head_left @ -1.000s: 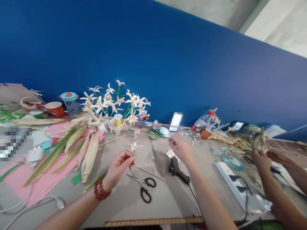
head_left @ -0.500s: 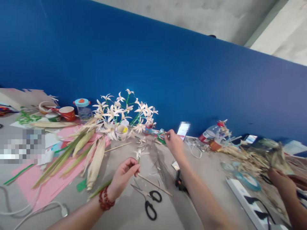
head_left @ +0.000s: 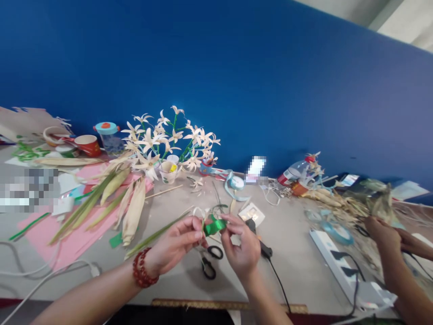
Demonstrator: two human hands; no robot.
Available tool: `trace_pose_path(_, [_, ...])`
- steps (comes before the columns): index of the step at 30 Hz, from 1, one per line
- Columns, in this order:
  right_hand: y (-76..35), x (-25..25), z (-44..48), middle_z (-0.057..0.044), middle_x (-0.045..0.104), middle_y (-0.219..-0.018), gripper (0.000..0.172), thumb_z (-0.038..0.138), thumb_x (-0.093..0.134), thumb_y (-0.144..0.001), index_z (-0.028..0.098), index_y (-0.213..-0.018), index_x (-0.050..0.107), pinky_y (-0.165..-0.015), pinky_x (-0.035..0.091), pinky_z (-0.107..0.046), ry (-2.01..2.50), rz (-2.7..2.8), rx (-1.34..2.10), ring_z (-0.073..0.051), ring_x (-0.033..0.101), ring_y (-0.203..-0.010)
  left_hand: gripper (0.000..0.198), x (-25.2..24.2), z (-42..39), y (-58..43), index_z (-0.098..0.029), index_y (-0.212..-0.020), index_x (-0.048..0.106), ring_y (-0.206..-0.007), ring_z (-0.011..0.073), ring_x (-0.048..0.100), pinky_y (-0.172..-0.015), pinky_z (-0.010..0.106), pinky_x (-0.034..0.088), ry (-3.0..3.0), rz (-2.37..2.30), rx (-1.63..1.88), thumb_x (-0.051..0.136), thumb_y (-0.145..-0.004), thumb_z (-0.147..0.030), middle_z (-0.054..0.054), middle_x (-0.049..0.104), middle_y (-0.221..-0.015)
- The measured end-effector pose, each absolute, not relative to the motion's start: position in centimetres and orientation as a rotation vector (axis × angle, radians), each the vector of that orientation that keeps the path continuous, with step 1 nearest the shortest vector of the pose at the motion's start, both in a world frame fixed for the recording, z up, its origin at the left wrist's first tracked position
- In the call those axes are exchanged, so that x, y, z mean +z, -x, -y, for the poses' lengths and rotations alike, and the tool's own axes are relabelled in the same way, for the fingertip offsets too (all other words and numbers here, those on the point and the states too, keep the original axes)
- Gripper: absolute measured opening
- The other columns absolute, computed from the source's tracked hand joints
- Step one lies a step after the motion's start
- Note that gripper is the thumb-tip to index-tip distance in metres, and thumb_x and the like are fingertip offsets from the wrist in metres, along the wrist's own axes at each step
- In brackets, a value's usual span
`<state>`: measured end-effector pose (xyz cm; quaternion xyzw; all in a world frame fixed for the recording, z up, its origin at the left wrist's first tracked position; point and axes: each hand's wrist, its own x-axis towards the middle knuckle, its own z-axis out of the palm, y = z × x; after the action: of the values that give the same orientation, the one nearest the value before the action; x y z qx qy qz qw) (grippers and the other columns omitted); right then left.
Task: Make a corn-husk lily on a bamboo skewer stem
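Note:
My left hand (head_left: 184, 241), with red beads on its wrist, pinches a small pale flower piece (head_left: 199, 212) at its stem. Close beside it, my right hand (head_left: 241, 246) holds a roll of green tape (head_left: 215, 225) between thumb and fingers. The two hands nearly meet over the table. Black-handled scissors (head_left: 209, 268) lie under and just below them, their blades hidden by my left hand. Behind, white flowers (head_left: 149, 140) on green stems stand in a paper cup (head_left: 168, 172).
Corn husks (head_left: 133, 212) and pink paper (head_left: 40, 243) lie left. A glue gun (head_left: 264, 246) with a cord is right of my right hand. Further right are a power strip (head_left: 331, 262), a plastic bottle (head_left: 294, 174) and another person's hands (head_left: 382, 234). A blue wall (head_left: 237, 90) rises behind.
My right hand has come back from the rear of the table with the green tape and now meets my left hand. The view has tilted down, showing the table's front edge.

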<state>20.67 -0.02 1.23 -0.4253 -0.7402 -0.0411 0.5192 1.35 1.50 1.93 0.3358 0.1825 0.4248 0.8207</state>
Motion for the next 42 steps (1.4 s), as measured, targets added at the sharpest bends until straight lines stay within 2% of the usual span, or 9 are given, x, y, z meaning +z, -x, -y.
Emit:
trace_pose_path(3, [-20.0, 0.6, 0.8, -0.013, 0.073, -0.101, 0.028, -0.001, 0.060, -0.080, 0.021, -0.097, 0.056, -0.078, 0.058, -0.036, 0.984, 1.758, -0.125, -0.023, 0.071, -0.096, 0.012, 1.7, -1.1, -1.4, -0.018, -0.084, 0.061, -0.081, 0.0130, 0.055, -0.077, 0.027, 0.041, -0.738, -0.440, 0.925, 0.071, -0.083, -0.023, 0.003, 0.061, -0.090])
trace_pose_path(6, [-19.7, 0.7, 1.9, -0.012, 0.072, -0.101, 0.030, -0.001, 0.060, -0.078, 0.021, -0.097, 0.056, -0.077, 0.056, -0.038, 0.951, 1.754, -0.056, -0.023, 0.070, -0.093, 0.013, 1.5, -1.1, -1.0, -0.017, -0.084, 0.060, -0.077, 0.0119, 0.051, -0.074, 0.025, 0.039, -0.871, -0.487, 0.988, 0.070, -0.084, -0.026, 0.001, 0.058, -0.083])
trace_pose_path(11, [-19.9, 2.7, 2.5, -0.011, 0.067, -0.103, 0.020, 0.015, 0.051, -0.087, 0.021, -0.105, 0.057, -0.082, 0.051, -0.043, 0.913, 1.792, 0.437, -0.025, 0.063, -0.098, 0.014, 2.0, -1.6, 0.1, -0.016, -0.084, 0.058, -0.075, 0.0136, 0.048, -0.070, 0.026, 0.040, -1.269, -0.507, 0.948, 0.065, -0.087, -0.028, 0.002, 0.054, -0.082])
trace_pose_path(14, [-19.8, 3.6, 1.8, -0.008, 0.065, -0.103, 0.017, 0.023, 0.053, -0.091, 0.022, -0.107, 0.060, -0.087, 0.048, -0.039, 1.019, 1.832, 0.715, -0.024, 0.060, -0.100, 0.012, 2.4, -2.0, 0.6, -0.016, -0.085, 0.058, -0.077, 0.0147, 0.050, -0.073, 0.027, 0.041, -1.489, -0.506, 0.933, 0.060, -0.091, -0.027, 0.003, 0.055, -0.083])
trace_pose_path(20, [-19.4, 2.3, 1.1, -0.003, 0.062, -0.089, 0.010, 0.030, 0.065, -0.087, 0.022, -0.093, 0.061, -0.077, 0.049, -0.030, 1.058, 1.642, 1.154, -0.019, 0.060, -0.085, 0.012, 2.7, -2.3, 1.0, -0.016, -0.086, 0.059, -0.080, 0.0156, 0.053, -0.074, 0.027, 0.043, -1.563, -0.517, 0.944, 0.058, -0.091, -0.026, 0.004, 0.057, -0.085])
trace_pose_path(25, [-19.5, 1.8, 1.6, -0.004, 0.064, -0.084, 0.005, 0.021, 0.062, -0.088, 0.022, -0.086, 0.058, -0.074, 0.051, -0.031, 1.034, 1.649, 0.945, -0.019, 0.062, -0.082, 0.011, 2.0, -2.2, 0.9, -0.016, -0.085, 0.059, -0.074, 0.0140, 0.054, -0.069, 0.026, 0.045, -1.272, -0.512, 1.059, 0.062, -0.089, -0.025, 0.004, 0.060, -0.085])
trace_pose_path(29, [-19.6, 2.0, 2.1, -0.007, 0.069, -0.089, 0.018, 0.006, 0.056, -0.084, 0.023, -0.090, 0.061, -0.075, 0.053, -0.037, 0.850, 1.918, 0.351, -0.021, 0.063, -0.083, 0.009, 1.3, -2.3, 0.9, -0.017, -0.084, 0.057, -0.072, 0.0135, 0.054, -0.068, 0.027, 0.045, -1.162, -0.496, 1.192, 0.062, -0.089, -0.021, 0.004, 0.061, -0.085])
trace_pose_path(33, [-19.7, 1.9, 2.5, -0.009, 0.073, -0.092, 0.023, 0.005, 0.057, -0.082, 0.023, -0.095, 0.065, -0.074, 0.056, -0.039, 0.764, 2.061, -0.050, -0.023, 0.063, -0.084, 0.011, 1.0, -2.5, 0.9, -0.017, -0.081, 0.057, -0.070, 0.0134, 0.054, -0.068, 0.027, 0.044, -1.141, -0.526, 1.248, 0.063, -0.088, -0.022, 0.004, 0.061, -0.084])
trace_pose_path(42, [-19.5, 1.6, 2.1, -0.009, 0.072, -0.093, 0.028, 0.000, 0.057, -0.079, 0.022, -0.096, 0.063, -0.070, 0.057, -0.037, 0.761, 1.912, 0.206, -0.021, 0.066, -0.081, 0.008, 0.3, -2.3, 0.6, -0.017, -0.083, 0.059, -0.072, 0.0133, 0.053, -0.068, 0.027, 0.043, -1.151, -0.548, 1.217, 0.064, -0.088, -0.022, 0.004, 0.061, -0.087])
